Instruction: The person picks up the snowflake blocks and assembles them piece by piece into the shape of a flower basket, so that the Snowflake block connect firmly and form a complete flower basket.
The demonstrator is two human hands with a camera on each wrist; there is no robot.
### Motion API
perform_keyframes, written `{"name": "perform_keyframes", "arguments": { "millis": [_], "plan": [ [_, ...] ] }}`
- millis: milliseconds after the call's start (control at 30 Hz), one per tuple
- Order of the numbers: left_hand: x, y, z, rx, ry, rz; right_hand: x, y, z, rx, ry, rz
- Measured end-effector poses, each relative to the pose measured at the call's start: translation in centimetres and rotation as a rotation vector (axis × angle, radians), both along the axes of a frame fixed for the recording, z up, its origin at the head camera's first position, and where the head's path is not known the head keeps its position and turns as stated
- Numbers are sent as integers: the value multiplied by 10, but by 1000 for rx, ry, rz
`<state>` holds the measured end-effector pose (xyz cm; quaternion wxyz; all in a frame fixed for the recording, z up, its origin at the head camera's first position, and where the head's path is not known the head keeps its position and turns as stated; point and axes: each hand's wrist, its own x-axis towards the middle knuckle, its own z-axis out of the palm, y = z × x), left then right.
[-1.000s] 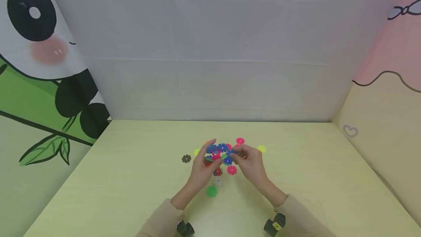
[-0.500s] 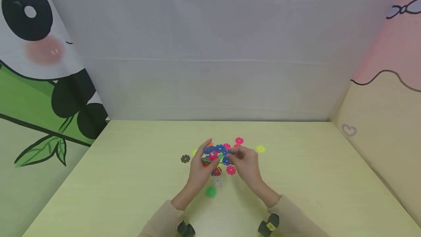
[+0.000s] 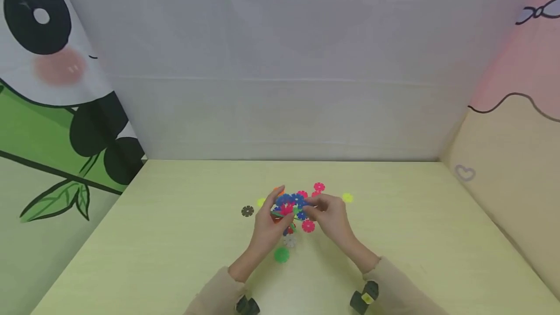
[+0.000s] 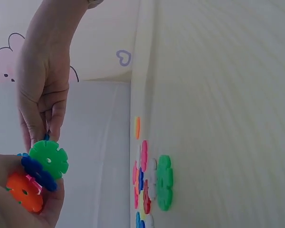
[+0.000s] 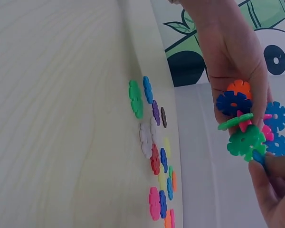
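A cluster of interlocking snowflake discs (image 5: pixel 244 140) in green, blue, orange and pink is held above the table between both hands. My left hand (image 3: pixel 265 223) grips it from the left, thumb in front and fingers behind, around the orange disc (image 4: pixel 24 192) and the dark blue disc (image 4: pixel 39 174). From the right, my right hand (image 3: pixel 334 217) pinches a blue disc (image 5: pixel 259 157) between thumb and fingertips. That blue disc sits right at the edge of a green disc (image 4: pixel 49 159) of the cluster. The right fingers hide much of it.
Loose snowflake discs lie below and around the hands: a green one (image 3: pixel 282 255) nearest, a white one (image 3: pixel 289 241), a pink one (image 3: pixel 308 226), a dark brown one (image 3: pixel 247 211) at left and a yellow one (image 3: pixel 347 198) at right. A white backdrop (image 3: pixel 280 86) stands behind the table.
The cluster has tilted slightly in the hands and covers more of the red disc lying on the table. Both hands keep their hold, shifting only a little.
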<state>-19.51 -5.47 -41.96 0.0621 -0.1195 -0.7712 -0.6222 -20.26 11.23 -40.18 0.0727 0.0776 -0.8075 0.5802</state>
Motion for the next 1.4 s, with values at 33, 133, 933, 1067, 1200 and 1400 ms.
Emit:
{"name": "perform_keyframes", "arguments": {
  "millis": [33, 133, 933, 1067, 1200, 1400],
  "plan": [
    [0, 0, 1, -18, -10, -7, 0, 2, 1, 3, -2, 12],
    [0, -2, 5, -95, -76, -48, -2, 9, 1, 28, -9, 65],
    [-5, -46, -1, -168, -157, -374, -43, 38, -30, 310, -168, 373],
    [-5, -45, 1, -170, -158, -360, -55, 38, -48, 453, -172, 439],
    [-4, -43, 4, -148, -172, -355, -59, 35, -53, 511, -140, 494],
    [-2, -37, 7, -132, -181, -329, -56, 30, -46, 573, -130, 516]
  ]
}}
